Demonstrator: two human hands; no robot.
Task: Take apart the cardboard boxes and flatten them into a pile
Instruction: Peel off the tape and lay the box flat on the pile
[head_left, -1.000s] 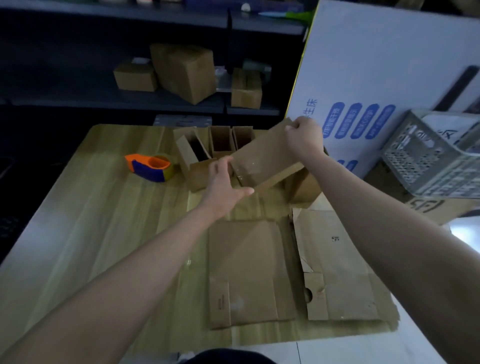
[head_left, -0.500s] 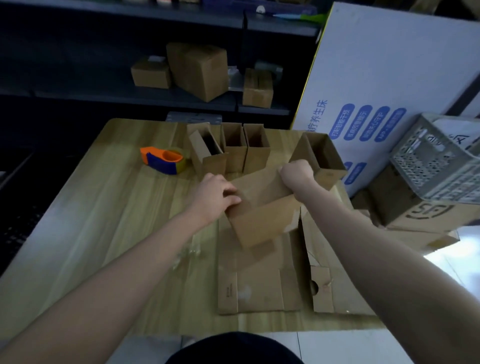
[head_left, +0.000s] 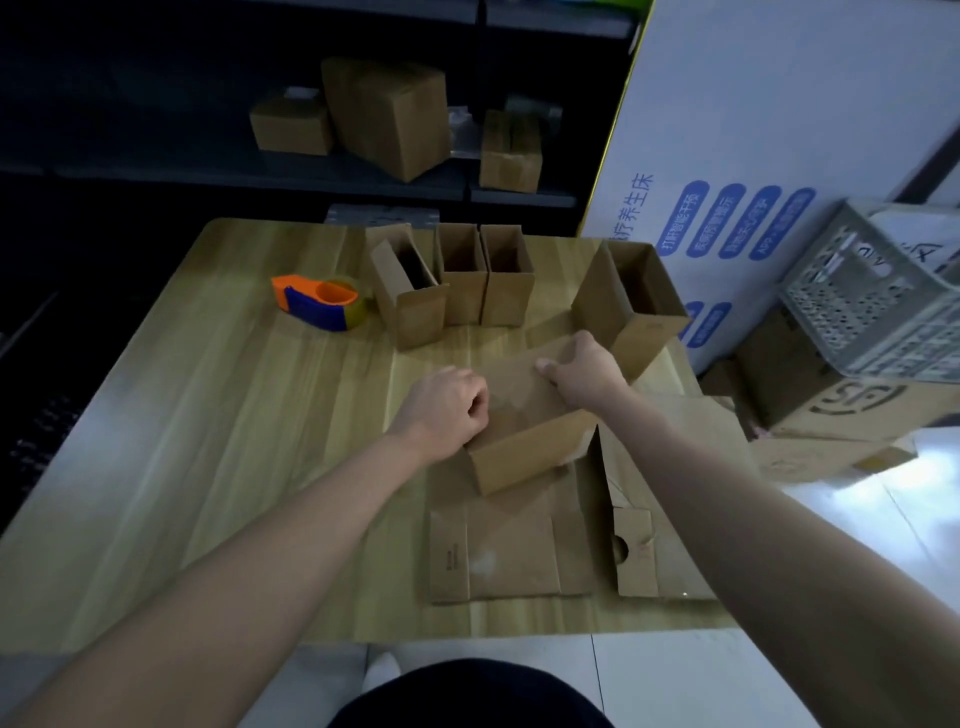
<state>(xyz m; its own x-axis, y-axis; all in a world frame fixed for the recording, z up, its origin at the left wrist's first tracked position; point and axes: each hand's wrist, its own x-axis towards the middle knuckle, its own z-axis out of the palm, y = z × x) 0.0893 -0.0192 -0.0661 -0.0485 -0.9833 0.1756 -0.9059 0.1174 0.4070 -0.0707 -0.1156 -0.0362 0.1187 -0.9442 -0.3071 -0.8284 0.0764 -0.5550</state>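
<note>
A small cardboard box (head_left: 524, 447) lies on its side on top of the flattened cardboard pile (head_left: 519, 545) near the table's front right. My left hand (head_left: 449, 405) grips its left end with curled fingers. My right hand (head_left: 584, 366) grips its far top edge. Three narrow open boxes (head_left: 457, 280) stand in a row at the back of the table. A larger open box (head_left: 631, 306) stands tilted at the back right, just beyond my right hand.
An orange and blue tape dispenser (head_left: 319, 301) sits at the back left of the wooden table (head_left: 208, 415). A white printed board (head_left: 753, 156), a grey crate (head_left: 872, 306) and floor boxes stand at the right. Shelves behind hold more boxes (head_left: 384, 119).
Both hands brought the small box down from in front of the standing boxes onto the flat pile. The larger open box behind it has come into view.
</note>
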